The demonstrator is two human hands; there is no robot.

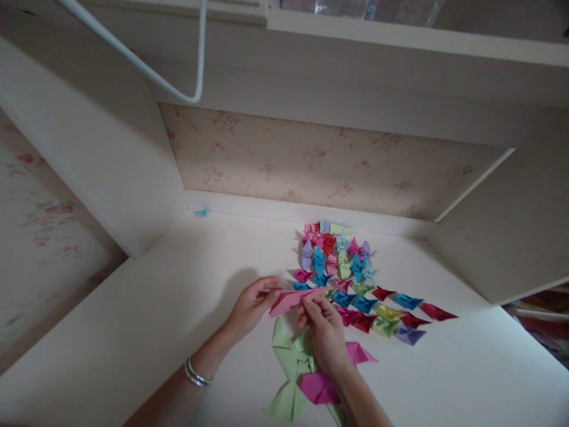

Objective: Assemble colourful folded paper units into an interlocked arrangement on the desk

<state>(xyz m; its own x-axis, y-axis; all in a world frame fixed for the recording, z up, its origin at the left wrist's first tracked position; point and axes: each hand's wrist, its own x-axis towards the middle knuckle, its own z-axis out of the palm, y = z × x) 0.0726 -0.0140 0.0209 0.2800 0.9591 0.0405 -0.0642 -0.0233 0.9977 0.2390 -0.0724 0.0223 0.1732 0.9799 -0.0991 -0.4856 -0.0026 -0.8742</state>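
A pink piece of folded paper (288, 300) is held up between both hands over the white desk. My left hand (254, 303) pinches its left end, fingers closed on the edge. My right hand (323, 327) grips its lower right side between thumb and fingers. Below the hands lie large light green folded paper pieces (288, 362) and a magenta folded paper piece (320, 388), partly covered by my right hand and forearm. Just beyond my right hand, many small coloured origami pieces (364, 303) lie in rows.
The white desk (133, 320) is boxed in by side panels and a back wall with floral paper (288, 157). A small blue paper piece (201, 212) lies at the back left. Overhead are a shelf (400, 35) and a white lamp arm (146, 68).
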